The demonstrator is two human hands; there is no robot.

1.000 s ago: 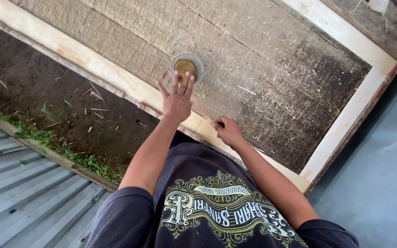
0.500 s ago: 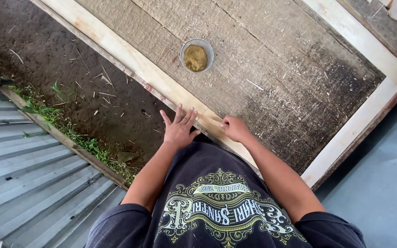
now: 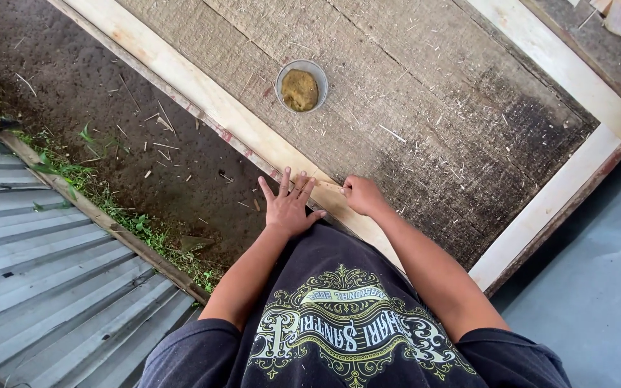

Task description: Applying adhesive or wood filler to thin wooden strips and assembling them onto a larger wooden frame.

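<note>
A pale wooden frame rail [image 3: 203,97] runs diagonally across the ground, bordering a large grey, rough-textured panel [image 3: 425,108], and both of the person's hands meet on its near stretch. The left hand [image 3: 289,205] lies flat with its fingers spread apart, palm down, fingertips on the rail's outer edge where the wood meets the dark soil [image 3: 73,93]. The right hand [image 3: 361,194] is curled into a loose fist just beside it, resting on the rail; whether it grips anything inside the fist cannot be told. Farther up the panel, well apart from both hands, stands a small round metal tin [image 3: 302,86] filled with a yellowish-brown paste. A second pale rail [image 3: 548,201] closes the frame at the right, next to a smooth grey floor [image 3: 598,287]. Loose straw and wood splinters lie scattered on the soil, a strip of grass [image 3: 109,208] lines its edge, and corrugated metal sheeting [image 3: 44,273] fills the lower left. The person's black shirt [image 3: 346,323] carries an ornate printed design
</note>
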